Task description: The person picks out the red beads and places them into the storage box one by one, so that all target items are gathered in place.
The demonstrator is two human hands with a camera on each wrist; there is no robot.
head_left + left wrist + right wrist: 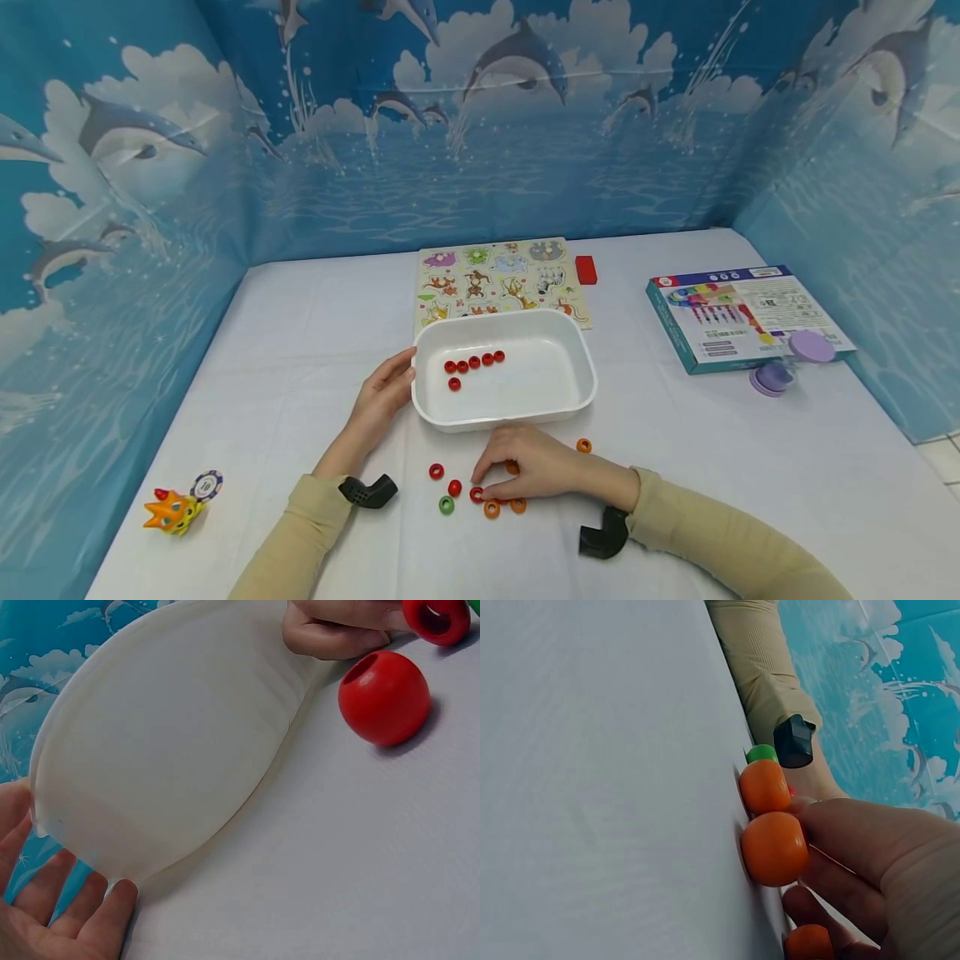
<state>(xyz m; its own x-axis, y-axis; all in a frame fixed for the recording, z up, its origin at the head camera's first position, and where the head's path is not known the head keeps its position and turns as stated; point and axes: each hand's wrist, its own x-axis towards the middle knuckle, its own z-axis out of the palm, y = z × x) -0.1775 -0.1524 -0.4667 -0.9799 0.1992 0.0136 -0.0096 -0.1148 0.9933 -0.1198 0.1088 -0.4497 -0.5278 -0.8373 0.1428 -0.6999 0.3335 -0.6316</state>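
A white plastic basin (517,412) stands mid-table with several red beads inside, most in a slanting row and one below. My left hand (382,398) rests against the basin's left end, its fingertips at the wall in the left wrist view. In front of the basin, my right hand (525,462) has its thumb and index finger at a red bead (477,495), pinching it close to the cloth. Around it lie another red bead (454,487), a green bead (446,505) and several orange beads (491,509), some partly hidden under the hand.
Behind the basin lies an animal puzzle board (474,283), with a red block (586,270) beside it. A boxed game (750,317) and purple round containers (772,379) are at right. An orange-and-yellow toy figure (174,512) and a round chip (206,485) lie at left.
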